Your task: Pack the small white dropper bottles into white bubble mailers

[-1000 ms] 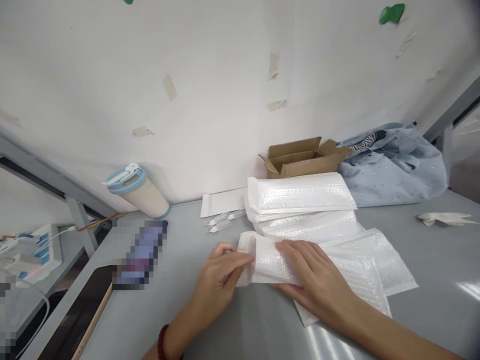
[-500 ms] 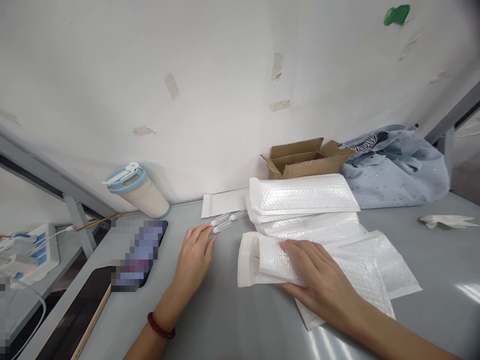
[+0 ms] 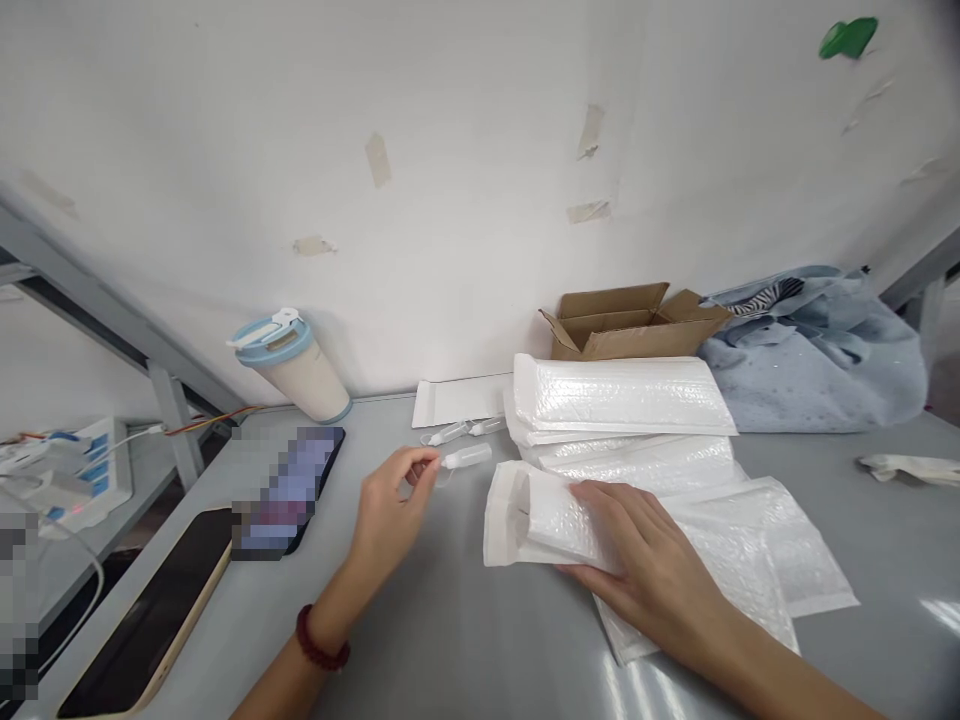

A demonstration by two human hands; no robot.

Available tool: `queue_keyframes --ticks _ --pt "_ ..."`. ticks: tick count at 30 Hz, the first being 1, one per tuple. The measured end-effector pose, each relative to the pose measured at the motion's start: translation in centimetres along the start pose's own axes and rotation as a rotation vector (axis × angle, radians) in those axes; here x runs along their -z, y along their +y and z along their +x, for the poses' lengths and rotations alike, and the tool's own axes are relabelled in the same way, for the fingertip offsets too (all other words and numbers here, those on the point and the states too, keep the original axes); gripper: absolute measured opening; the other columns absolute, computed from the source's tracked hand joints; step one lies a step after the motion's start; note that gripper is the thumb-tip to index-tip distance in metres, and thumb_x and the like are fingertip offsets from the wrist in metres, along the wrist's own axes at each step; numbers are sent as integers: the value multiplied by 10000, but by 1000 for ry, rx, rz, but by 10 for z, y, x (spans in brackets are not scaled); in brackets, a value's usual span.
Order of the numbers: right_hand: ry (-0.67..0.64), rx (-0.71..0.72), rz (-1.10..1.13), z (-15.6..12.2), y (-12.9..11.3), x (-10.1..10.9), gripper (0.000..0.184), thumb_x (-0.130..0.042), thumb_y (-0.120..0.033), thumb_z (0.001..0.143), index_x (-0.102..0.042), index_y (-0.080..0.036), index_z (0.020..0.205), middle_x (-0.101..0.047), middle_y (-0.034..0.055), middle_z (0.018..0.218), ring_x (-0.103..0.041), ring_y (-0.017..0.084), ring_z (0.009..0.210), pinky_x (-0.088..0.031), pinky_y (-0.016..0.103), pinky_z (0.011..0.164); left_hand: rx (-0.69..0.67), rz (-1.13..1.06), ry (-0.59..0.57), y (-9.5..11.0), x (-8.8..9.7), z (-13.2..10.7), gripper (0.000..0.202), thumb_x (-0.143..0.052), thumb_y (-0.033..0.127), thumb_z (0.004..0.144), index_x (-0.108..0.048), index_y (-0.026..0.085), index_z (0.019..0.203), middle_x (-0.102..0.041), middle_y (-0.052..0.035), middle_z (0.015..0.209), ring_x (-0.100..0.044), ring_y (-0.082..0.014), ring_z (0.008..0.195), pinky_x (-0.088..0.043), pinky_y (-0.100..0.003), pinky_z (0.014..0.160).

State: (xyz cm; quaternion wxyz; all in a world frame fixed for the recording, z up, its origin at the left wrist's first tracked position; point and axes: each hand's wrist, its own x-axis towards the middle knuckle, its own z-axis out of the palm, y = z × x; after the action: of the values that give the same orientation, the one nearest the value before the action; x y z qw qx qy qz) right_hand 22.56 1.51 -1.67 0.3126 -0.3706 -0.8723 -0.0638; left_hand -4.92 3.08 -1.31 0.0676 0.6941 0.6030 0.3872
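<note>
My left hand (image 3: 390, 505) pinches one end of a small clear plastic dropper tube (image 3: 463, 457) and holds it just above the grey table (image 3: 465, 640). Two more tubes (image 3: 465, 431) lie behind it by the wall. My right hand (image 3: 637, 560) lies flat, fingers spread, on a white bubble mailer (image 3: 525, 515) whose open mouth faces left. That mailer lies on top of several loose mailers (image 3: 772, 545). A stack of mailers (image 3: 619, 395) sits behind them.
An open cardboard box (image 3: 630, 320) and a blue cloth bag (image 3: 817, 360) stand at the back right against the wall. A lidded cup (image 3: 289, 365), a phone (image 3: 289, 490) and a tablet (image 3: 146, 620) are at the left. A flat white envelope (image 3: 457, 400) lies by the wall.
My left hand left the mailer's mouth, reached back to the tubes and picked one up. My right hand has stayed pressed on the mailer.
</note>
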Motion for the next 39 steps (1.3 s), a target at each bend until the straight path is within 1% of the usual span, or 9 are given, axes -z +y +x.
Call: queue_keyframes --ticks 2,6,9,16,22,26,33,36,39 --pt "-6 0 1 -1 1 -1 402 -460 -397 941 -479 -86 1194 -630 155 1032 -589 261 935 -512 406 752 95 -181 54 9 12 0 119 -563 278 877 -643 191 867 -676 -13 778 -609 -145 694 -496 -235 624" --pt "-1 -4 13 -4 2 -3 408 -486 -388 930 -468 -90 1208 -628 152 1049 -585 263 953 -503 403 767 62 -342 -50 24 26 -3 63 -619 231 834 -668 197 811 -672 4 756 -591 -124 679 -480 -215 635" --pt "4 -4 20 -4 2 -3 406 -498 -383 925 -468 -99 1213 -624 149 1061 -581 264 969 -494 400 776 74 -346 -136 33 22 -7 79 -615 203 824 -680 188 782 -670 -1 734 -575 -120 656 -469 -219 630" --pt "21 37 56 -1 1 -3 371 -494 -353 930 -472 -108 1208 -629 142 1040 -582 255 942 -486 395 765 387 -589 -328 48 -3 -18 83 -636 223 779 -698 174 755 -712 -23 739 -640 -151 696 -504 -222 636" --pt "-33 117 61 0 -7 0 289 -476 -218 925 -501 -76 1175 -612 158 1025 -550 259 921 -455 405 766 214 -608 -373 56 -12 -30 169 -557 141 777 -710 171 713 -718 -25 746 -626 -139 681 -466 -210 632" --pt "-27 142 75 2 -10 5 280 -463 -145 909 -505 -44 1167 -598 173 1017 -523 265 917 -438 412 761 244 -669 -446 63 -14 -34 219 -506 70 729 -689 161 652 -599 19 589 -497 -90 547 -373 -171 510" --pt "-109 198 135 0 -11 7 351 -471 -51 844 -495 -52 1194 -597 160 1024 -523 272 941 -422 425 777 105 -634 -369 68 -20 -40 278 -484 44 747 -711 165 643 -589 24 564 -496 -85 528 -377 -169 509" --pt "-81 176 122 0 -11 7 351 -464 -40 839 -498 -47 1188 -601 163 1017 -528 273 939 -420 433 778 132 -617 -331 64 -18 -39 264 -502 111 823 -747 191 766 -678 5 660 -598 -112 596 -453 -180 559" --pt "-14 133 132 2 -9 10 320 -463 -63 853 -499 -53 1171 -609 155 1000 -533 252 911 -431 405 760 200 -599 -191 58 -10 -32 145 -589 202 827 -734 197 824 -706 -7 723 -634 -126 613 -510 -200 589"
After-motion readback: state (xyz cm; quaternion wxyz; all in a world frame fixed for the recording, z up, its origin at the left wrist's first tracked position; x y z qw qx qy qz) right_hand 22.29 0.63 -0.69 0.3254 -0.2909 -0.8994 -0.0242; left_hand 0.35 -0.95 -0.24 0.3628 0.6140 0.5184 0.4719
